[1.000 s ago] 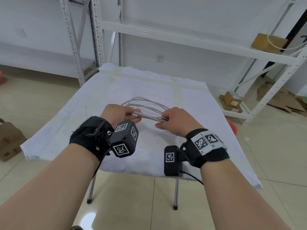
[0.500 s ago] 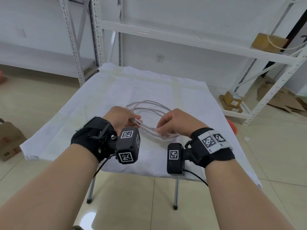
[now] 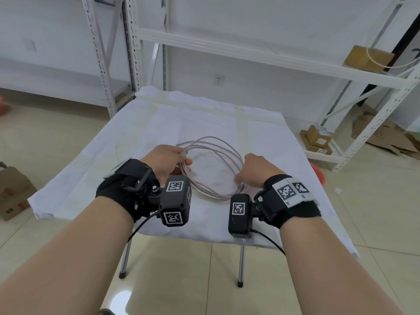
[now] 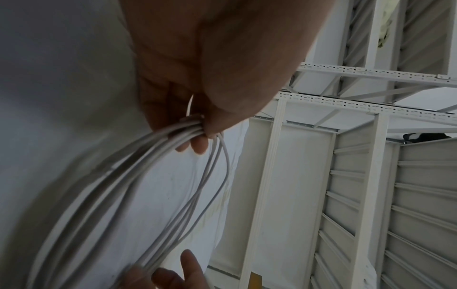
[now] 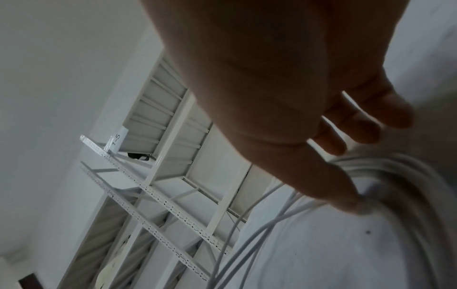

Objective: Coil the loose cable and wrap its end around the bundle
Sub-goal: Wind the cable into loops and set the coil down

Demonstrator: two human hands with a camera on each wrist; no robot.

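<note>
Left hand [image 3: 167, 160] has the real grip here: thumb and fingers pinch all the strands of the cable [image 3: 213, 169] together at the left side of the loop, and the left wrist view shows them bunched tight under the thumb. Right hand [image 3: 258, 170] is much looser, fingers spread and relaxed, thumb just touching the strands on the right side of the coil, so basically open and only steadying it. Whether it has the free end I honestly can't tell; no plug or tip shows up anywhere.

Coil itself sits low over the white-covered desk [image 3: 159, 123], near edge looks to be resting on the cloth.

What could go wrong, imo: only one pinch point holds several springy loops. If the left thumb eases off, they'll fan out and the bundle's gone. The strands already spread apart on the far side. With the right hand this loose, hunting for the end could tug one loop out bigger than the rest or drag the coil across the cloth.
</note>
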